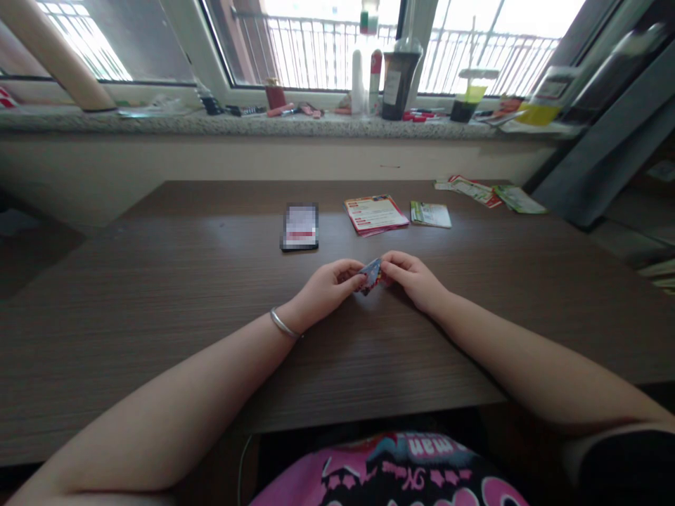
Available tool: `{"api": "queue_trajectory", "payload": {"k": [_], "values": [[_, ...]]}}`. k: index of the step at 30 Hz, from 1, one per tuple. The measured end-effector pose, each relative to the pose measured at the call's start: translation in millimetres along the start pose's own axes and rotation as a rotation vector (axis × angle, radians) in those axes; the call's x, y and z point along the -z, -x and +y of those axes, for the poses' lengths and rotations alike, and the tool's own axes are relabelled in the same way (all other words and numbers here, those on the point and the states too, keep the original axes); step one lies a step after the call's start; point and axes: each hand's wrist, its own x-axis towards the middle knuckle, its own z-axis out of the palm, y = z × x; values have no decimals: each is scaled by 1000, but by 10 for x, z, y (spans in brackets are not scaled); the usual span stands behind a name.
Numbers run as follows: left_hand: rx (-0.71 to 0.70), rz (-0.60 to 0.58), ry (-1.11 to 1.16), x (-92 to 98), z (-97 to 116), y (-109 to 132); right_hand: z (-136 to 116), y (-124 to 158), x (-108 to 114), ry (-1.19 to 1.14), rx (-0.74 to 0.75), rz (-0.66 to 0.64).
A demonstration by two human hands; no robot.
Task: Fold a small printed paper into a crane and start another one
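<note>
A small piece of folded, colourful printed paper (371,275), bluish on one face with red along its lower edge, is held between both hands above the dark wooden table (211,295). My left hand (337,284), with a silver bangle at the wrist, pinches its left side between thumb and fingers. On the other side, the thumb and fingers of my right hand (408,274) close on its right edge. My fingers hide parts of the paper. Just beyond the hands lies a stack of red-bordered printed sheets (375,213).
A phone (300,227) with a blurred screen lies left of the stack. Right of it sits a smaller green-and-white card stack (431,214). Paper strips (474,190) lie at the far right edge. Bottles and cups, including a dark cup (398,84), line the stone windowsill (316,128).
</note>
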Motion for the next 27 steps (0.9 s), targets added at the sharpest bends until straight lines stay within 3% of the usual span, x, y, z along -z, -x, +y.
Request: {"api": "queue_trajectory", "payload": {"k": [4,9,21,27], "values": [[-40,-4,-46,5,-5,-2,18,6,-10,-136,-39,-76],[-86,6,-173,21,-24,0,-11,30,-4,-114,-24,-130],[-61,7,-140,6,-10,0,-95,50,-38,-45,-7,-89],[-68,135,-112,-13,-69,-2,-63,34,-42,-73,-47,-78]]}}
